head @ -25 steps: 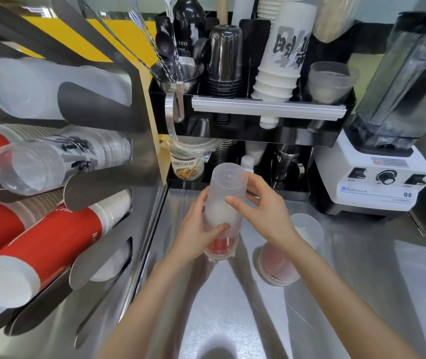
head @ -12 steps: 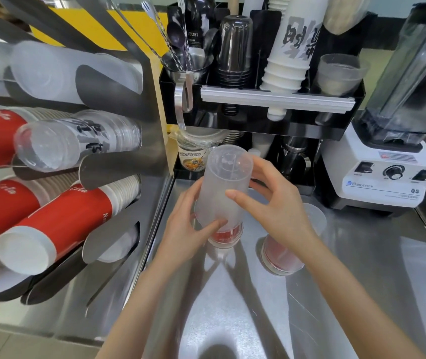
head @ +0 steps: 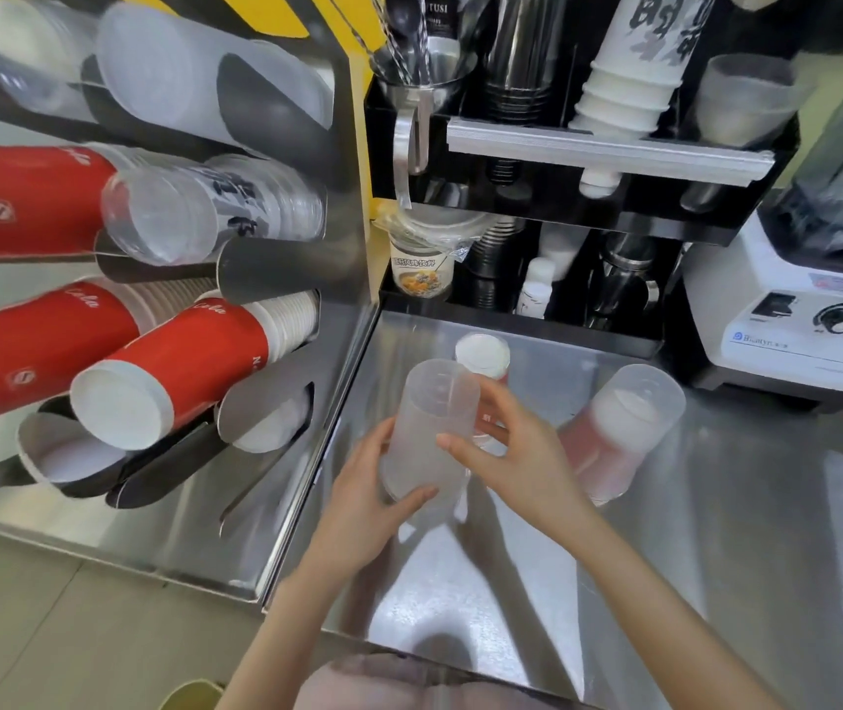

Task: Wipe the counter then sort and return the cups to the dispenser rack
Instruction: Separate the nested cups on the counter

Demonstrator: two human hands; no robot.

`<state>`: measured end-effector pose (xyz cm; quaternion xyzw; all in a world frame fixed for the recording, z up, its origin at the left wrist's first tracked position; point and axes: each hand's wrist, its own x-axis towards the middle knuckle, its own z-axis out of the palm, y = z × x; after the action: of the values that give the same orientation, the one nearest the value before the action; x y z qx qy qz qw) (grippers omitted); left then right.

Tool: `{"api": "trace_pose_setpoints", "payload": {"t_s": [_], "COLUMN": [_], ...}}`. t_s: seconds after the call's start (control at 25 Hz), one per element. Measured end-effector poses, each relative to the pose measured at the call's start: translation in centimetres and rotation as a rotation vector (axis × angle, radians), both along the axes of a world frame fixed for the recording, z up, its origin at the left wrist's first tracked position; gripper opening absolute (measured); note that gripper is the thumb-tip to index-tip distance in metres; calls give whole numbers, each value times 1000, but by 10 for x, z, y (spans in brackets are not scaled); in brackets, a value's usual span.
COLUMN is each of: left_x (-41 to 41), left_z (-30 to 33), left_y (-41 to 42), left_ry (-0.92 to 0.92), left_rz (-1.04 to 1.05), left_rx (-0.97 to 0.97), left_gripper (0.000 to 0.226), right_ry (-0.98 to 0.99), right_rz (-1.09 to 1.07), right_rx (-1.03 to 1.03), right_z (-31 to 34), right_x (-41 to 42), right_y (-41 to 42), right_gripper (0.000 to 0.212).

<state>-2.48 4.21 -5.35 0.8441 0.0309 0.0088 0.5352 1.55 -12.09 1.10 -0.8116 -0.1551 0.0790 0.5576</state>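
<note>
White blender [head: 798,320], perhaps spoons [head: 411,38].

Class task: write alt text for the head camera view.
Both hands, left and right, hold a frosted plastic cup above a steel counter. Behind it stands an upturned red paper cup; a wall dispenser rack of cups is at left.

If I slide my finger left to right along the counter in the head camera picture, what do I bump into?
Cup rack → frosted cup held in both hands → frosted cup over a red one → blender.
</note>
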Motion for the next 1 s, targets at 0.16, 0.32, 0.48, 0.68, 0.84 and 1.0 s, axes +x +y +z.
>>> {"api": "trace_pose_setpoints", "payload": {"t_s": [0.16, 0.32, 0.48, 0.68, 0.84, 1.0], "left_x": [-6, -11, -12, -13, -7, 13], "left_z": [-22, -25, -16, 7, 37, 65], "left_y": [-1, -4, -6, -4, -8, -27], "left_ry": [81, 67, 49, 14, -128, -273], "left_rz": [14, 43, 41, 15, 41, -44], "left_rx": [84, 92, 74, 75, 177, 205], "left_gripper": [63, 58, 57, 63, 62, 58], "right_ry": [44, 43, 52, 63, -60, -227], "right_rz": [14, 43, 64, 92, -14, -177], "right_rx": [-64, -139, -172, -213, -209, -214], "right_z": [-30, -47, -51, -50, -27, 7], "right_x": [-8, -13, -14, -13, -15, -13], "right_y": [6, 7, 5, -3, -20, -48], "right_gripper": [50, 56, 55, 67, 60, 50]}}
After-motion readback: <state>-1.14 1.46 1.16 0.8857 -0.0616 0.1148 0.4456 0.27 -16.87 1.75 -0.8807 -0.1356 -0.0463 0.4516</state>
